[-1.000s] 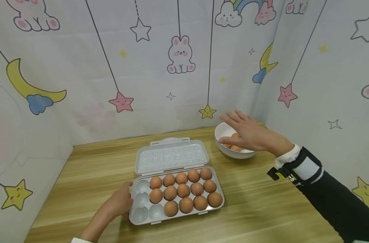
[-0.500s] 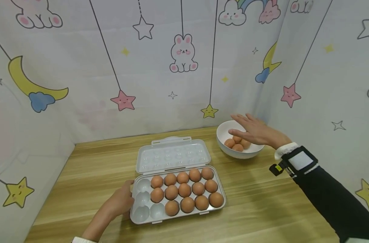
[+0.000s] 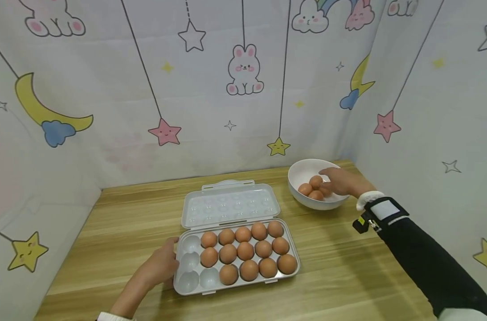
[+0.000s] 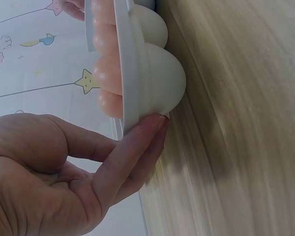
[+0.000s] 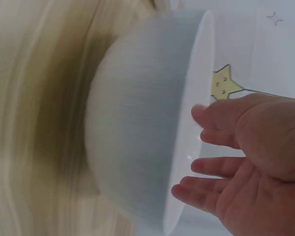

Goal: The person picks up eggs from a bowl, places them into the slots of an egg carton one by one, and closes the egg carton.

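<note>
The loose eggs (image 3: 316, 181), at least four in sight, lie clustered just beneath and to the inner side of your right hand (image 3: 342, 180). They sit in the white bowl (image 3: 312, 203), which your right fingers reach into over the rim. That hand looks relaxed and holds nothing that shows; you can't tell whether a fingertip touches an egg. A light pinch on the topmost egg would likely suit best; nudging the cluster could knock shells together. Lift clear of the rim before drawing sideways.

Well across from it, your left hand (image 3: 160, 265) grips the end of the egg carton (image 3: 235, 286), fingertips against its underside. Hold it level, without tipping it. The four empty cups (image 3: 188, 281) lie nearest that hand; the lid (image 3: 231, 207) lies folded back beyond them.
</note>
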Demonstrator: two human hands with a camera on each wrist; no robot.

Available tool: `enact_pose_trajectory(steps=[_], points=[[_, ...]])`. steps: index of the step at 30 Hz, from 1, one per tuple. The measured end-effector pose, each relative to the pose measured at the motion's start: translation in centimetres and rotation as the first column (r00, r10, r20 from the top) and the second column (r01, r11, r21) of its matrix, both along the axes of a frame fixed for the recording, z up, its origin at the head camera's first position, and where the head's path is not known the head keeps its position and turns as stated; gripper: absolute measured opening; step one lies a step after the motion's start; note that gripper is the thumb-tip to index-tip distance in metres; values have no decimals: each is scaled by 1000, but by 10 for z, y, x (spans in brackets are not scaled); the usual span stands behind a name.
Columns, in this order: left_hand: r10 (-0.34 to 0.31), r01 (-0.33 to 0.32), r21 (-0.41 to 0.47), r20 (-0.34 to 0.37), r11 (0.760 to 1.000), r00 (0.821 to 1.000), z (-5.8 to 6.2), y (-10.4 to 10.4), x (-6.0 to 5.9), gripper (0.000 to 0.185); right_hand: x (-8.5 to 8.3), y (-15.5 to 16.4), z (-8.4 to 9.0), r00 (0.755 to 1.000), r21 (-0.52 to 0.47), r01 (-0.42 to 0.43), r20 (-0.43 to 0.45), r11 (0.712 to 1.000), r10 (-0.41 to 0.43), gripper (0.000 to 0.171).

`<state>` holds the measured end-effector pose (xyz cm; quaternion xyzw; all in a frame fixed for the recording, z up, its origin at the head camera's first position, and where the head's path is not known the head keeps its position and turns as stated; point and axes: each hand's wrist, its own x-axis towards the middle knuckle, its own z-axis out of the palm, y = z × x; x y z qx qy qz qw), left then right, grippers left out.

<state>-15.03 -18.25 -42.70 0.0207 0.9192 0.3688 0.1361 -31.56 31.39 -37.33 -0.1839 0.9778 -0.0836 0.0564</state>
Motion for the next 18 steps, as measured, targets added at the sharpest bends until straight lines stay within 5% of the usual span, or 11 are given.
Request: enact_pose_trajectory(steps=[11,18], points=[[6,-6,5,-6,1000,1000,-2,-1,-1,63,-17,7,-35,991,36,-51,-120,998,55,7],[8,-8,4,-7,1000,1000,-3,-2,-1,63,-19,9,-46,987,40,-47,-151,998,53,7]])
